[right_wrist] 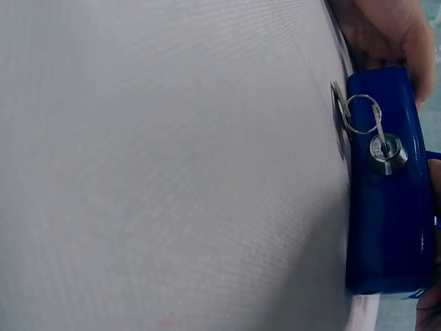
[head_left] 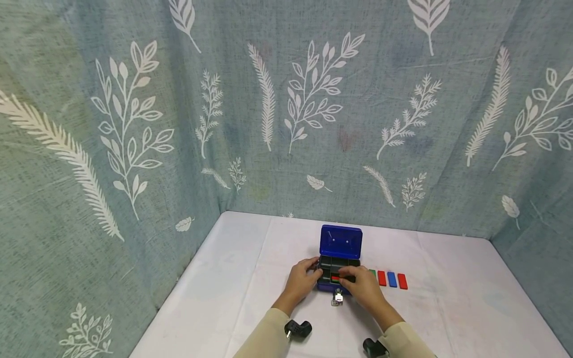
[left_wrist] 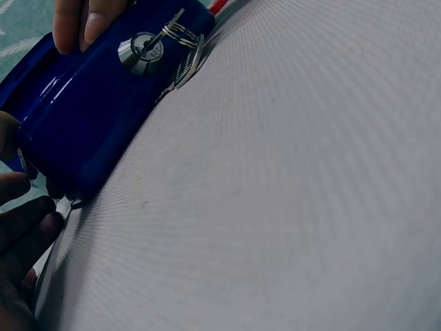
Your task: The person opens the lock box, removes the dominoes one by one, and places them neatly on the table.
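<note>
A small blue cash box point(head_left: 329, 288) with a black compartment tray point(head_left: 331, 261) stands on the table, its lid point(head_left: 341, 241) raised. Its left end is held by my left hand point(head_left: 301, 282), thumb at the rim and fingers along the outside. My right hand point(head_left: 364, 288) reaches over the front wall, thumb and forefinger bent into the tray. At those fingertips, a red block point(head_left: 335, 278) lies against a green block point(head_left: 334, 282) in a front compartment; whether they pinch it is unclear. A key point(left_wrist: 165, 31) sits in the front lock point(left_wrist: 141, 52), with more keys on its ring.
Right of the box is a row of flat blocks: a partly hidden green one point(head_left: 373, 273), a red one point(head_left: 382, 278), a blue one point(head_left: 392, 279) and another red one point(head_left: 403, 281). White cloth point(head_left: 241, 278) covers the table. Leaf-patterned curtains point(head_left: 286, 149) stand behind and at both sides.
</note>
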The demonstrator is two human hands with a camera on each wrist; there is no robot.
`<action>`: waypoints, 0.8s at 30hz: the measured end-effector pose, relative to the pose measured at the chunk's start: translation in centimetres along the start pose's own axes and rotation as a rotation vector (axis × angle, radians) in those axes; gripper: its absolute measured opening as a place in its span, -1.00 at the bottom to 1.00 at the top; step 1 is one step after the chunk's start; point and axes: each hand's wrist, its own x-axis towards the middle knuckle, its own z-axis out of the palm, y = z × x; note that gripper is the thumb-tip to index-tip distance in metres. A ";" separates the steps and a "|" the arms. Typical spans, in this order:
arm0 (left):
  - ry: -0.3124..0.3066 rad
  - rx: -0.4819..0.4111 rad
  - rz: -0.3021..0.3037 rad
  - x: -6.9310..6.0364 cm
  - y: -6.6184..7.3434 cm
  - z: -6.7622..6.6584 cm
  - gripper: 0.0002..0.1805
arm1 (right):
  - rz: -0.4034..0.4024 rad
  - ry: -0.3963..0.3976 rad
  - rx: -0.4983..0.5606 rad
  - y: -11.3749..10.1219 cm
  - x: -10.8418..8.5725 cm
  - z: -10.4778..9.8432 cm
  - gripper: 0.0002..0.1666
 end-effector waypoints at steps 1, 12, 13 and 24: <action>0.000 -0.002 0.000 0.0 0.0 0.0 -0.56 | -0.004 0.004 0.004 0.0 0.0 0.0 -0.75; 0.000 0.024 0.013 0.1 -0.1 0.1 -0.55 | -0.067 0.042 -0.009 0.3 -0.3 0.0 -0.77; 0.000 0.023 0.013 0.1 -0.1 0.1 -0.55 | -0.071 0.043 -0.020 0.3 -0.3 0.0 -0.77; 0.002 0.025 0.021 0.1 -0.2 0.1 -0.54 | -0.198 0.051 -0.246 -0.1 -0.9 -0.1 -0.77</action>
